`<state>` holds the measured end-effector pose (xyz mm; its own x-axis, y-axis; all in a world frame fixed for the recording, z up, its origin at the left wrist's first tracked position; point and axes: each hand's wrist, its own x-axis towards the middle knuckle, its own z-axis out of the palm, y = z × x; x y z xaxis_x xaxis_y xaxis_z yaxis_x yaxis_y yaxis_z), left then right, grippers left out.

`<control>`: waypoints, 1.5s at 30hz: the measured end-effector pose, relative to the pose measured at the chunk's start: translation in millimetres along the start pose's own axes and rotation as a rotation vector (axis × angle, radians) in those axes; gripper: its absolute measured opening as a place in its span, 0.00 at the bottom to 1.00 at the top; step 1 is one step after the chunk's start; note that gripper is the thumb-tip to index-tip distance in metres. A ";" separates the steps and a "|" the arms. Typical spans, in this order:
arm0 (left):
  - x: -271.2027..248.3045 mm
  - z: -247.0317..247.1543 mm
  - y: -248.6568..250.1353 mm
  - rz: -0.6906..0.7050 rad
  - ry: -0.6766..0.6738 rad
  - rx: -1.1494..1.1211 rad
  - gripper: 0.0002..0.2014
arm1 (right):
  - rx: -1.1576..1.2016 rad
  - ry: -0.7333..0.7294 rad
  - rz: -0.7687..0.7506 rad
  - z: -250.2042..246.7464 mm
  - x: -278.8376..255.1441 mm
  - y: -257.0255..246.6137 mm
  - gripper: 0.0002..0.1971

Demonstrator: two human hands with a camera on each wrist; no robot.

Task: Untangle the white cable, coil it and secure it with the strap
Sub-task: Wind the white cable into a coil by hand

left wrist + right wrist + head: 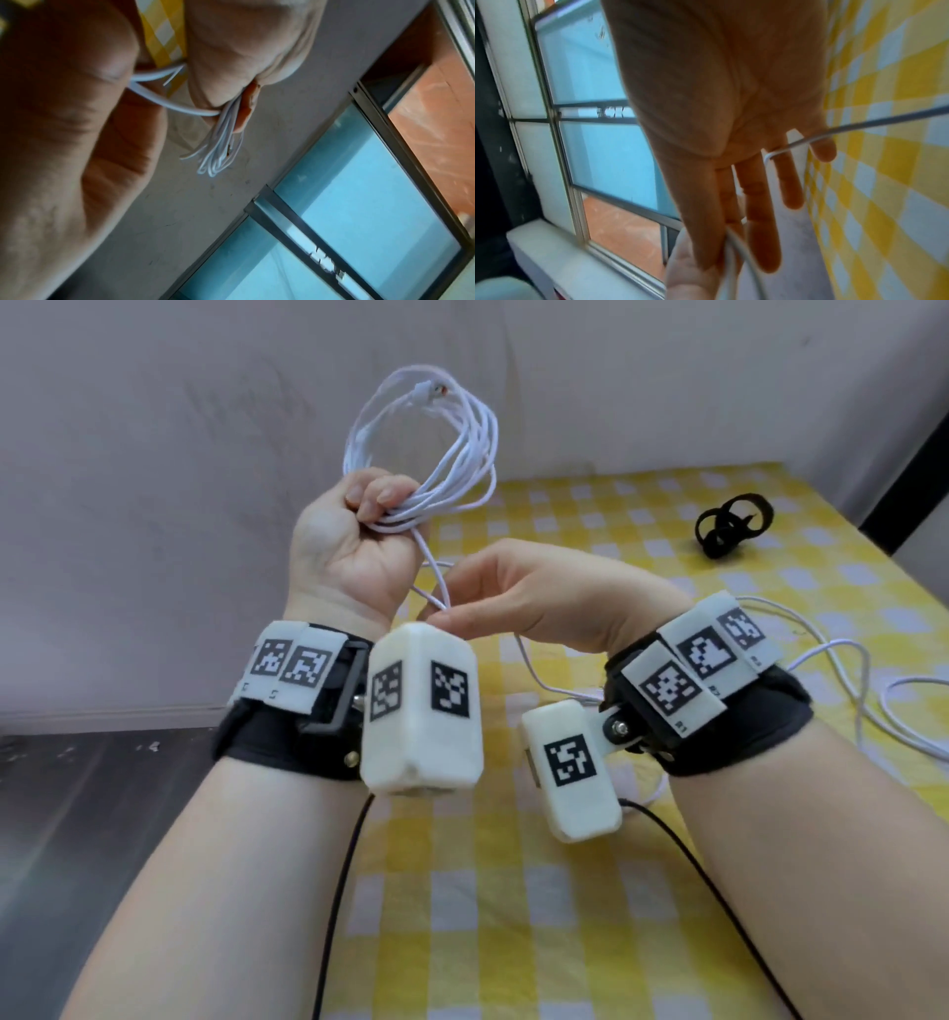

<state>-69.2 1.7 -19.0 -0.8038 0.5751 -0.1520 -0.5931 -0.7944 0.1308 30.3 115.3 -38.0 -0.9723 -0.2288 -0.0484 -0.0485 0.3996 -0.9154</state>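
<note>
My left hand (372, 503) is raised above the table's left edge, palm toward me, and grips a coil of the white cable (462, 449) in its fist. Several loops stand up from it, with a plug (429, 391) at the top. In the left wrist view the bunched strands (221, 146) stick out past the curled fingers (231, 60). One strand runs down to my right hand (454, 613), which pinches it between thumb and forefinger. In the right wrist view the cable (859, 125) also threads between the outer fingers. The black strap (732, 526) lies looped on the cloth, far right.
The table carries a yellow and white checked cloth (565, 891). Loose white cable (847, 670) trails over it at the right. A pale wall (154, 454) stands behind and a dark floor (77, 788) lies to the left. Black wrist-camera leads (339, 891) hang under my forearms.
</note>
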 end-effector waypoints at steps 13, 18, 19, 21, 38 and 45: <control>-16.8 -4.5 5.1 0.115 0.326 -0.035 0.17 | -0.506 -0.223 0.253 11.6 -7.9 -47.4 0.14; -29.7 9.2 -1.8 0.166 0.267 -0.032 0.16 | -0.498 -0.199 0.292 14.1 -18.0 -48.7 0.11; -31.6 11.3 -2.5 0.167 0.258 -0.024 0.16 | -0.546 -0.172 0.283 14.5 -19.5 -48.3 0.10; -34.6 14.7 -3.0 0.169 0.243 -0.009 0.16 | -0.659 -0.100 0.271 14.2 -21.3 -46.7 0.07; -41.4 15.2 19.7 0.200 0.180 0.472 0.19 | -0.633 0.824 0.726 -61.1 -63.1 -8.2 0.20; -48.8 15.2 26.8 0.210 0.156 0.481 0.19 | -0.761 0.588 0.886 -56.7 -68.9 -5.5 0.18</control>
<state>-46.6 -44.7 6.9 -0.9126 0.3490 -0.2132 -0.4040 -0.6887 0.6020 84.6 179.1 -7.0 -0.6848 0.7117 -0.1568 0.7277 0.6562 -0.1997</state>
